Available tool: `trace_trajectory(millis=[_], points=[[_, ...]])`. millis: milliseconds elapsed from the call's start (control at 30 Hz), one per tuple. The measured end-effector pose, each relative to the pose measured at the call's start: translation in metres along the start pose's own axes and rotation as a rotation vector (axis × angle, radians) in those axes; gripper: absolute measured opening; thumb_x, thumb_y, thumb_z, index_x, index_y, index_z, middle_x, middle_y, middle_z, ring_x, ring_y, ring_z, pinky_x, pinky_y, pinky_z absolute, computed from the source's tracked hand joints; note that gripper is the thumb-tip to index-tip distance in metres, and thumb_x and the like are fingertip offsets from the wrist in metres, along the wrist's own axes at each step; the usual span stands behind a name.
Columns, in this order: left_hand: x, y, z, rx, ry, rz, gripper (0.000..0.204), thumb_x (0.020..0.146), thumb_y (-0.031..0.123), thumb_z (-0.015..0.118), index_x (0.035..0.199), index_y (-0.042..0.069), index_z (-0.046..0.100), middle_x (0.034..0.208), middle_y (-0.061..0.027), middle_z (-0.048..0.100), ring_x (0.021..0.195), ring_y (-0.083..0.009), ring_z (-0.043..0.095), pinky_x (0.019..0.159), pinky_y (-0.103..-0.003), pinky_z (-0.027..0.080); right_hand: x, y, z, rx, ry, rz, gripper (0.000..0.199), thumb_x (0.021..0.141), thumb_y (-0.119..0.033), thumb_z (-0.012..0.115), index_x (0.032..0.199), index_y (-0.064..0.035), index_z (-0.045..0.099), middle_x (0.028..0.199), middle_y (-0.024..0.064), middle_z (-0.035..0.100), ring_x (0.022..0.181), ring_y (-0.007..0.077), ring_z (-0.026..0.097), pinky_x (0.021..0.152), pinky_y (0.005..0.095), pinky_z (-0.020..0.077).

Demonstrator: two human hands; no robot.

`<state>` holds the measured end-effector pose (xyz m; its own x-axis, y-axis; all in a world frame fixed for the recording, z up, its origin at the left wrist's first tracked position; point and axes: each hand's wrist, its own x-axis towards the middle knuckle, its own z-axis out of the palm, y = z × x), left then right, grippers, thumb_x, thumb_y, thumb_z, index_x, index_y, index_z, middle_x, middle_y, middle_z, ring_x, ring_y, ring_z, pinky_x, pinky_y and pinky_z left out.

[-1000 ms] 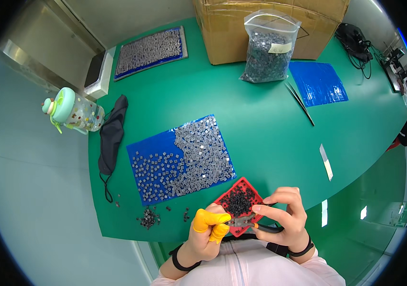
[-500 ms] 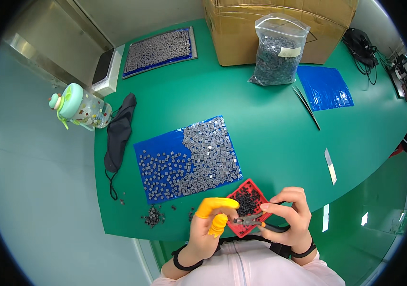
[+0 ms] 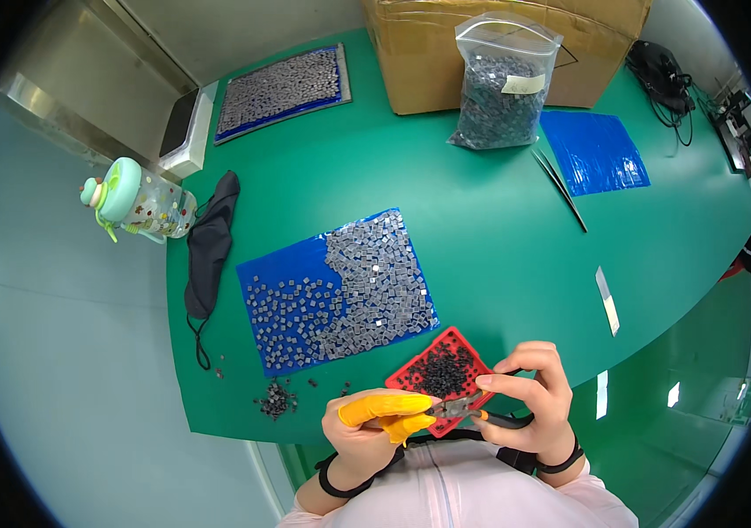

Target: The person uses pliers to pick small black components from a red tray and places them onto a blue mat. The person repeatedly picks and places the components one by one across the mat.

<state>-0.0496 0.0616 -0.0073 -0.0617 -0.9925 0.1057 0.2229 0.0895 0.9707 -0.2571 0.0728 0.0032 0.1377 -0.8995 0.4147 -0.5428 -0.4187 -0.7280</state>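
Observation:
My right hand [image 3: 537, 396] is wrapped round a pair of pliers [image 3: 456, 407] with black and orange handles, jaws pointing left. Yellow finger cots cover the thumb and forefinger of my left hand [image 3: 373, 424], which are pinched together at the jaw tips; whatever sits between them is too small to make out. Beneath both hands lies a red tray [image 3: 403, 377] with many small black pieces [image 3: 446, 370]. Beyond it, a blue sheet [image 3: 283, 260] bears many small grey square parts [image 3: 380, 277], dense on its right and scattered on its left.
A pile of dark bits [image 3: 277, 400] lies left of my left hand. Farther out are a black mask [image 3: 210, 246], a bottle [image 3: 142, 198], a part-covered board [image 3: 283, 91], a zip bag of parts [image 3: 500, 97], a carton [image 3: 419, 62], tweezers [image 3: 560, 189], another blue sheet [image 3: 595, 154] and a blade [image 3: 607, 301].
My left fingers have closed from a curled, parted shape into a flat pinch at the pliers' tips. More of the red tray shows. The whole view has shifted slightly.

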Motion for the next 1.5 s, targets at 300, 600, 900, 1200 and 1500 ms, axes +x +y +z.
trace_trajectory(millis=[300,600,900,1200,1500], points=[[-0.006,-0.005,0.003,-0.025,0.041,-0.127,0.028,0.077,0.003,0.079,0.100,-0.003,0.067,0.088,-0.0163,0.071,0.078,-0.0200,0.071,0.069,-0.028,0.058,0.000,0.001,-0.002,0.000,0.009,0.014,0.049,0.056,-0.015,0.083,0.104,-0.0133,0.072,0.101,0.0040,0.057,0.086,0.0220,0.057,0.078,0.0358,0.0403],[-0.002,-0.006,0.003,-0.116,-0.005,0.005,0.023,0.074,-0.009,0.076,0.095,-0.006,0.068,0.092,-0.0189,0.071,0.084,-0.0241,0.071,0.076,-0.033,0.059,0.000,0.003,0.000,0.040,-0.006,0.014,0.049,0.057,-0.015,0.083,0.104,-0.0127,0.071,0.101,0.0042,0.057,0.087,0.0221,0.057,0.079,0.0359,0.0404],[-0.004,0.003,0.003,-0.386,0.169,-0.402,0.015,0.079,0.002,0.074,0.088,-0.002,0.063,0.077,-0.0165,0.067,0.061,-0.0200,0.067,0.049,-0.027,0.055,-0.001,0.004,-0.006,-0.001,0.025,0.044,0.049,0.056,-0.015,0.083,0.103,-0.0129,0.072,0.100,0.0039,0.058,0.088,0.0229,0.056,0.079,0.0365,0.0407],[0.010,0.029,-0.040,0.565,0.328,-0.198,0.019,0.074,-0.008,0.077,0.092,-0.004,0.072,0.081,-0.0087,0.071,0.071,-0.0111,0.065,0.063,-0.022,0.052,-0.008,0.024,-0.016,-0.230,-0.194,0.045,0.050,0.061,-0.012,0.079,0.110,-0.0125,0.069,0.106,0.0057,0.058,0.097,0.0262,0.055,0.084,0.0409,0.0396],[0.047,0.025,-0.055,1.171,0.342,-0.207,0.017,0.078,-0.004,0.074,0.095,-0.004,0.072,0.081,-0.0092,0.071,0.065,-0.0076,0.061,0.059,-0.020,0.048,-0.024,0.051,-0.014,-0.154,-0.104,0.089,0.054,0.055,-0.011,0.079,0.109,-0.0118,0.070,0.107,0.0079,0.058,0.097,0.0285,0.056,0.085,0.0422,0.0401]])
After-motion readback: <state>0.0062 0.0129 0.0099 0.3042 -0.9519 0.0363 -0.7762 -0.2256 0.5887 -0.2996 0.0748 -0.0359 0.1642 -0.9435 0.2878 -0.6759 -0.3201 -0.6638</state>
